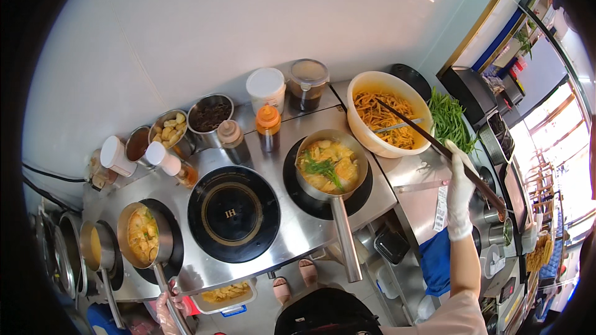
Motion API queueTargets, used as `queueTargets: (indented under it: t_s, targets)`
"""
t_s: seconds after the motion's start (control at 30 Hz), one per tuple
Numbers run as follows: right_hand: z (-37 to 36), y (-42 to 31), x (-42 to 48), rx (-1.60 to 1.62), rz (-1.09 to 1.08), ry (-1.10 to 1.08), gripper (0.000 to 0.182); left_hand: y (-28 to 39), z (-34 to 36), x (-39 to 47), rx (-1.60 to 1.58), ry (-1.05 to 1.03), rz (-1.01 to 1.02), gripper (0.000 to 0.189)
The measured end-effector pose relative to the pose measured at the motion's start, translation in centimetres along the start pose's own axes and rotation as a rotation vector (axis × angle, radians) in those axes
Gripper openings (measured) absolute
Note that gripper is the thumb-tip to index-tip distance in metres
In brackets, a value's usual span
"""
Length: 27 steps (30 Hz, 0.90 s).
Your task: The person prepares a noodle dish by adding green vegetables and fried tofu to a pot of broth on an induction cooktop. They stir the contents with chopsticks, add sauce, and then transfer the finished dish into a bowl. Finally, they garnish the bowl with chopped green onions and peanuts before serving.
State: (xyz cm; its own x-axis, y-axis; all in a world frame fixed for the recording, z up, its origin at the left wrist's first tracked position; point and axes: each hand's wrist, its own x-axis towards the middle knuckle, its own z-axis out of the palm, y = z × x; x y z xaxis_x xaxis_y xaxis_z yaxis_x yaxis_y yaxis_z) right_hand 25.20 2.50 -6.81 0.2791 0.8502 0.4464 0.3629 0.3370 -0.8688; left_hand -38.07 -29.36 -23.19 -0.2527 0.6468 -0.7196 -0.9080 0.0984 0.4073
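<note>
My left hand, in a clear plastic glove, grips the long metal handle of a saucepan at the lower left. Yellow pieces of food with bits of green lie in that pan, over a black round hob plate. In a white glove, my right hand holds long dark brown chopsticks. Their tips reach over a large cream bowl of orange-brown shredded food. A metal utensil also lies in this bowl. Leafy greens are heaped just beyond my right hand.
Another saucepan with yellow food and green sprigs sits on the right hob. Between the pans is a bare black induction plate. Sauce bottles and metal pots line the wall. A tub of yellow food is below the counter.
</note>
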Motion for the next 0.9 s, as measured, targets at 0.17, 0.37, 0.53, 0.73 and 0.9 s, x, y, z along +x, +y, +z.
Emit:
queueTargets:
  t_s: [0.17, 0.37, 0.53, 0.73, 0.9]
  targets:
    - [1.3, -2.6, -8.2, 0.327, 0.270, -0.072, 0.042, 0.1, -2.9, 1.6, 0.088, -0.022, 0.019, 0.013]
    - [9.5, -7.9, -15.9, 0.682, 0.465, -0.270, 0.032, 0.0, -3.2, 2.5, 0.038, -0.281, -0.138, 0.026]
    - [17.2, -13.8, -19.1, 0.468, 0.052, -0.688, 0.019, -1.0, -4.1, -1.9, 0.313, -0.071, 0.003, 0.038]
    - [22.4, -18.3, -22.0, 0.666, -0.114, -0.879, 0.027, -0.5, 0.3, -10.4, 0.396, -0.088, -0.113, 0.039]
    - [22.3, -20.9, -22.8, 0.570, -0.255, -0.893, 0.018, -1.3, 2.8, -15.5, 0.516, -0.145, -0.271, 0.040]
